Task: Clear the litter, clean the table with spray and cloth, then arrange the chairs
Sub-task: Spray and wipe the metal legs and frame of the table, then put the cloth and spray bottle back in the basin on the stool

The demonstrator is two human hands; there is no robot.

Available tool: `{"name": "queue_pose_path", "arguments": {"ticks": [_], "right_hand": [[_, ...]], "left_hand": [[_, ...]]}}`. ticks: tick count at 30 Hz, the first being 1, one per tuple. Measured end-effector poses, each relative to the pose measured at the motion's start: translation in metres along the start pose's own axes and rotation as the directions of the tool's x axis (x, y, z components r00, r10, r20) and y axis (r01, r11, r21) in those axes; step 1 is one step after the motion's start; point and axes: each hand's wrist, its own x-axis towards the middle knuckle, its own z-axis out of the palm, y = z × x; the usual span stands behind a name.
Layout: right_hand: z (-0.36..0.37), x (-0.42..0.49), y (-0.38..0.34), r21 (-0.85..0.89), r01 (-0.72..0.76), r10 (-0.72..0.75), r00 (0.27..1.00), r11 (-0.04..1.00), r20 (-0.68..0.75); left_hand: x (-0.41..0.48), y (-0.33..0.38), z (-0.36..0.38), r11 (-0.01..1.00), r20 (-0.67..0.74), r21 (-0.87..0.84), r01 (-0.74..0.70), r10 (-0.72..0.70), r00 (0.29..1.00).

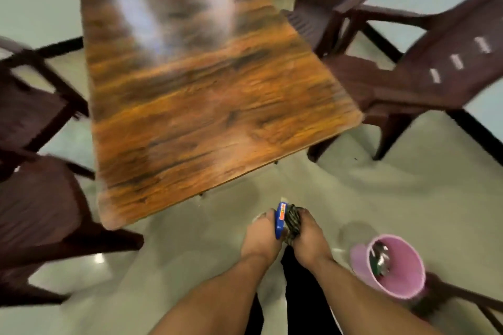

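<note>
Four brown chairs (424, 73) ring wood-grain table (196, 95); pale floor (353, 198). Left grip (261, 236) grasps spray bottle (280, 219), right grip (307, 236) cloth (293, 221).

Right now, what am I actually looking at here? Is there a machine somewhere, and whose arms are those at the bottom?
No machine here: a person wears a wide-angle camera on the head, so this one picture looks forward and down, and the arms at the bottom are the wearer's own. The left hand grips a blue spray bottle, and the right hand grips a dark patterned cloth; the two hands are close together above the floor. Ahead stands a wooden table whose top shows only glare, no litter that I can see. Brown plastic chairs stand on both sides of it. A pink bin sits on the floor at the right with something shiny inside, too blurred to name.
</note>
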Motion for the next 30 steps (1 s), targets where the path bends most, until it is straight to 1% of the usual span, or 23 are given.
{"name": "queue_pose_path", "arguments": {"ticks": [1, 2, 5, 9, 11, 13, 15, 16, 18, 19, 21, 22, 24, 25, 26, 28, 30], "right_hand": [[-0.013, -0.014, -0.008, -0.03, -0.006, 0.004, 0.999, 1.0, -0.042], [-0.031, -0.031, -0.015, -0.027, -0.033, 0.03, 0.995, 0.999, -0.099], [-0.063, -0.06, -0.017, -0.008, -0.09, 0.085, 0.97, 0.996, -0.229], [-0.107, -0.098, 0.011, 0.142, -0.143, 0.184, 0.921, 0.98, -0.343], [-0.136, -0.128, 0.024, 0.171, -0.177, 0.236, 0.867, 0.969, -0.439], [-0.158, -0.149, 0.033, 0.155, -0.201, 0.252, 0.823, 0.967, -0.509], [-0.189, -0.183, 0.055, 0.186, -0.238, 0.302, 0.759, 0.953, -0.576], [-0.2, -0.194, 0.06, 0.193, -0.23, 0.3, 0.739, 0.954, -0.603], [-0.228, -0.233, 0.088, 0.22, -0.233, 0.321, 0.698, 0.947, -0.641], [-0.243, -0.252, 0.1, 0.227, -0.238, 0.329, 0.688, 0.944, -0.647], [-0.266, -0.288, 0.127, 0.218, -0.294, 0.362, 0.658, 0.931, -0.66], [-0.278, -0.305, 0.144, 0.228, -0.32, 0.388, 0.65, 0.92, -0.653], [-0.298, -0.338, 0.176, 0.238, -0.391, 0.446, 0.627, 0.889, -0.638], [-0.3, -0.342, 0.184, 0.237, -0.416, 0.465, 0.622, 0.878, -0.63], [-0.319, -0.376, 0.216, 0.272, -0.45, 0.508, 0.573, 0.851, -0.643], [-0.321, -0.381, 0.224, 0.264, -0.448, 0.5, 0.569, 0.854, -0.653], [-0.333, -0.402, 0.245, 0.293, -0.473, 0.536, 0.541, 0.831, -0.648]], "left_hand": [[-0.009, 0.018, -0.005, 0.999, 0.023, 0.014, -0.033, 0.032, 0.999], [-0.019, 0.038, -0.008, 0.996, 0.059, 0.032, -0.089, 0.087, 0.994], [-0.044, 0.083, -0.015, 0.98, 0.137, 0.062, -0.189, 0.179, 0.974], [-0.071, 0.14, -0.004, 0.935, 0.217, 0.095, -0.343, 0.316, 0.923], [-0.086, 0.169, 0.016, 0.898, 0.285, 0.111, -0.426, 0.382, 0.879], [-0.095, 0.186, 0.033, 0.878, 0.331, 0.109, -0.466, 0.41, 0.85], [-0.111, 0.21, 0.066, 0.854, 0.389, 0.085, -0.513, 0.446, 0.807], [-0.115, 0.218, 0.075, 0.845, 0.409, 0.081, -0.528, 0.455, 0.791], [-0.14, 0.245, 0.112, 0.804, 0.452, 0.1, -0.586, 0.488, 0.746], [-0.151, 0.258, 0.13, 0.781, 0.462, 0.087, -0.619, 0.519, 0.719], [-0.173, 0.288, 0.165, 0.741, 0.5, 0.058, -0.669, 0.558, 0.662], [-0.185, 0.303, 0.182, 0.749, 0.524, 0.068, -0.659, 0.535, 0.662], [-0.208, 0.33, 0.216, 0.728, 0.552, 0.079, -0.68, 0.536, 0.638], [-0.211, 0.337, 0.223, 0.715, 0.536, 0.079, -0.695, 0.558, 0.634], [-0.239, 0.364, 0.26, 0.694, 0.558, 0.048, -0.718, 0.578, 0.596], [-0.245, 0.377, 0.265, 0.718, 0.559, 0.004, -0.696, 0.576, 0.597], [-0.262, 0.401, 0.29, 0.709, 0.548, -0.065, -0.702, 0.613, 0.569]]}}
